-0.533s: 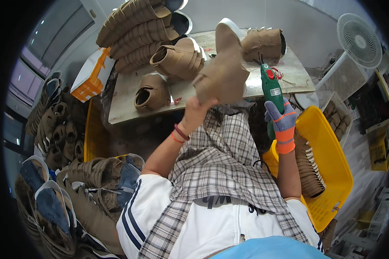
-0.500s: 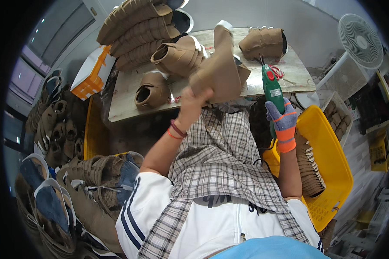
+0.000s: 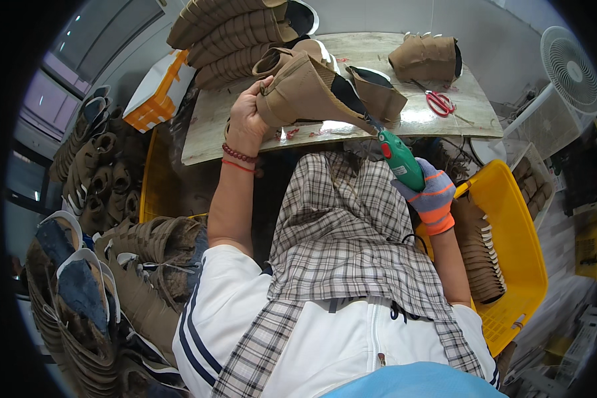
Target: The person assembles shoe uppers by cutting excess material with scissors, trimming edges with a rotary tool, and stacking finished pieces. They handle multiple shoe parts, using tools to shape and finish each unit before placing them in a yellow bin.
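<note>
My left hand (image 3: 247,116) is closed on the edge of a brown shoe upper (image 3: 290,91) and holds it up over the table's near edge. The upper lies tilted, its dark lining turned right. In my right hand (image 3: 431,192), which wears a grey and orange glove, is a green handheld electric tool (image 3: 402,161) with a red button and a narrow tip. That tip is at the right end of the held upper; whether the two touch I cannot tell. Behind them, another brown upper (image 3: 377,93) rests on the table.
The pale table (image 3: 471,109) bears red-handled scissors (image 3: 440,103), a nested row of uppers (image 3: 426,58) and tall stacks (image 3: 235,40) at the left. A yellow crate (image 3: 521,259) with uppers stands at my right, near a white fan (image 3: 572,69). More uppers (image 3: 139,285) crowd my left.
My left hand has moved left with the upper, now turned to lie more sideways. My right hand has tilted the tool leftward and brought its tip to the upper. The scissors now show fully.
</note>
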Demonstrator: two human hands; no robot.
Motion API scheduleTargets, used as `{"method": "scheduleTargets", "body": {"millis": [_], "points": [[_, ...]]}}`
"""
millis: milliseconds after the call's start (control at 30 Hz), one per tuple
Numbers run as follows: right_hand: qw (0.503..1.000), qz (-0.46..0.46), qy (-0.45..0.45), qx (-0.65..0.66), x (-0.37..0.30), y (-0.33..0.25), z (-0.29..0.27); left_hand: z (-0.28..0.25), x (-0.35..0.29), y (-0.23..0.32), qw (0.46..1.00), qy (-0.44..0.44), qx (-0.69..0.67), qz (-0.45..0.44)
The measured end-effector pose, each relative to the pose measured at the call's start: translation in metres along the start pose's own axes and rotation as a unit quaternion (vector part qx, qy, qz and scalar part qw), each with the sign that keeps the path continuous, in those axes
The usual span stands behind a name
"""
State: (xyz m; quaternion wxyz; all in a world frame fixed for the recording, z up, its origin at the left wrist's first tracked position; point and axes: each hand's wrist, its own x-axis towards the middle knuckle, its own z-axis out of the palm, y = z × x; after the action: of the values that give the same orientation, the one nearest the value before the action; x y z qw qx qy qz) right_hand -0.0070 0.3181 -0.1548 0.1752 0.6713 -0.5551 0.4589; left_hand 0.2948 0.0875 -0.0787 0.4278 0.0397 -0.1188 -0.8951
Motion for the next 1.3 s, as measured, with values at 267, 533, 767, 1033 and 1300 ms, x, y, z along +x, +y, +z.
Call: {"method": "scheduleTargets", "body": {"millis": [267,533,767,1033,1300], "points": [[0.999,0.019,-0.027,0.033,0.003,-0.008,-0.001,-0.009,-0.001,-0.008,1.000,0.013,0.003,-0.012],[0.999,0.016,0.002,0.050,0.008,-0.021,0.005,-0.013,0.000,-0.028,0.999,0.023,-0.013,-0.032],[0.992,0.064,0.010,0.106,0.015,-0.040,0.003,0.014,-0.024,-0.067,0.993,-0.033,0.086,0.074],[0.966,0.180,-0.030,0.186,0.018,-0.052,0.001,0.033,-0.049,-0.094,0.911,-0.048,0.357,0.200],[0.960,0.253,0.001,0.123,-0.015,-0.010,-0.019,0.047,-0.027,0.038,0.544,0.034,0.789,0.285]]}}
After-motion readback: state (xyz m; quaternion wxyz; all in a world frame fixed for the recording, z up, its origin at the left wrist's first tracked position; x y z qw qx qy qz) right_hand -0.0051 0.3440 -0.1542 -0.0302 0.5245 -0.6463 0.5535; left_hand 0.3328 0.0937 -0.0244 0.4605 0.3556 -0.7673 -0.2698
